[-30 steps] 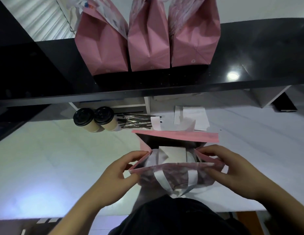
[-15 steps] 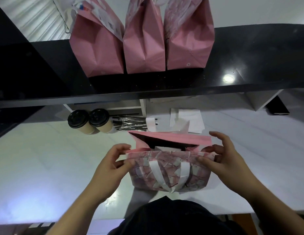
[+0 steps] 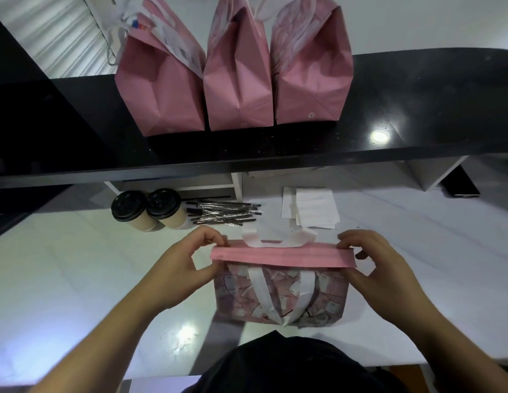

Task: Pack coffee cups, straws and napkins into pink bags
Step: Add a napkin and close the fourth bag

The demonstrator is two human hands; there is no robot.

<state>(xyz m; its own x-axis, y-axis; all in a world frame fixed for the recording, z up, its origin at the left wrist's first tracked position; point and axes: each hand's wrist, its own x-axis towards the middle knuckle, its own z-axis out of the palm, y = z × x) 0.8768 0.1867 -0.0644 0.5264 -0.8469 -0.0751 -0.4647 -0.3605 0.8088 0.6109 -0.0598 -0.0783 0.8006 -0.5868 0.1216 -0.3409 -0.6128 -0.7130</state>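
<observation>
Pink bag (image 3: 281, 296) stood on white counter (image 3: 62, 293), near edge. Top folded flat into plain pink band; front printed in pink-grey pattern, white handles hung down front. Band's left end pinched by left hand (image 3: 179, 268), right end by right hand (image 3: 389, 273), fingers curled.

A white marble-look surface (image 3: 62, 293) is lying under a glossy black raised shelf (image 3: 417, 109), which is reflecting 1 ceiling light (image 3: 378, 136); a pale wall (image 3: 417, 18) is rising behind.
</observation>
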